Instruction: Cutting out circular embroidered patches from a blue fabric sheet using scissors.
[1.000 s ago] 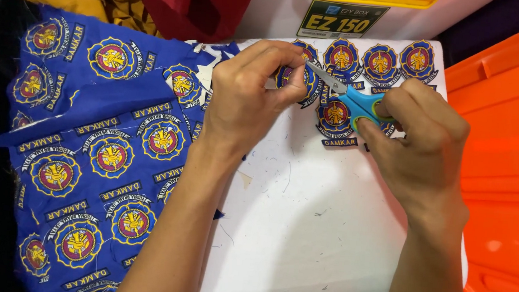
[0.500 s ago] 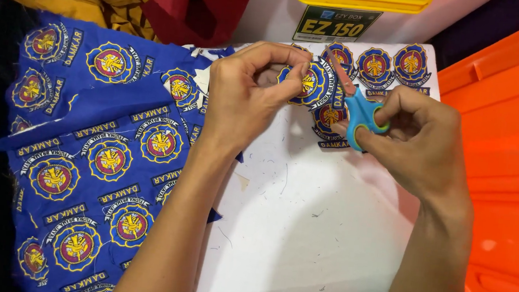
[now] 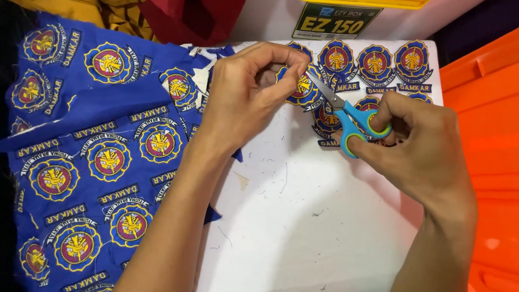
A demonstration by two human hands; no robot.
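White work surface (image 3: 301, 243) is carrying cut badges along its far edge. Near them, the right hand (image 3: 422, 148) is gripping blue scissors (image 3: 344, 109), blades pointing far-left at a round patch (image 3: 302, 86) the left hand (image 3: 244, 101) is pinching.

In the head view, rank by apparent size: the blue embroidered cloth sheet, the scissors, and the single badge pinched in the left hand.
1. Blue cloth sheet, by far the largest.
2. Scissors.
3. Badge in the left hand; partly hidden by fingers, so unsure against the scissors.
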